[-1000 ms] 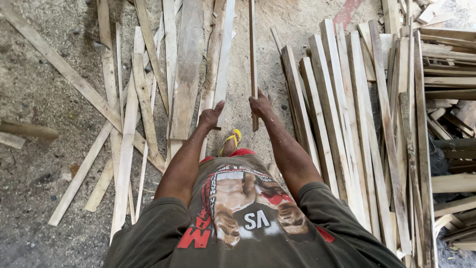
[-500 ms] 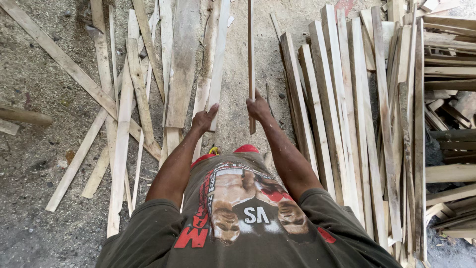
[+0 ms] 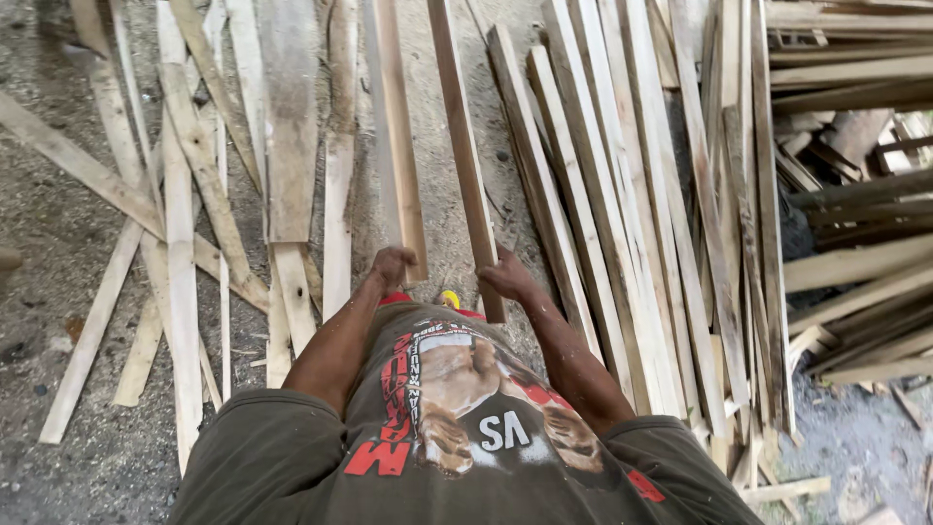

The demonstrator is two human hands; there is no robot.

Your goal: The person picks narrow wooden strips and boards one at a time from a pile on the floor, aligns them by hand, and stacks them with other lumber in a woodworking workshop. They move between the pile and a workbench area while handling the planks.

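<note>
ground: dusty concrete floor [image 3: 58, 233] strewn with loose wooden slats [image 3: 185, 243]
left hand [image 3: 392, 264]: clenched on the near end of a pale plank [image 3: 394, 146]
right hand [image 3: 505, 277]: grasping a narrow strip [image 3: 465, 156] just above its near end
beyond right grip: stacked slats [image 3: 632, 214]

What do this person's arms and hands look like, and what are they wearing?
Both arms are bare from the short sleeves down. The left hand and right hand wear no gloves, rings or watch. The T-shirt is dark olive, with a printed picture and red and white lettering.
</note>
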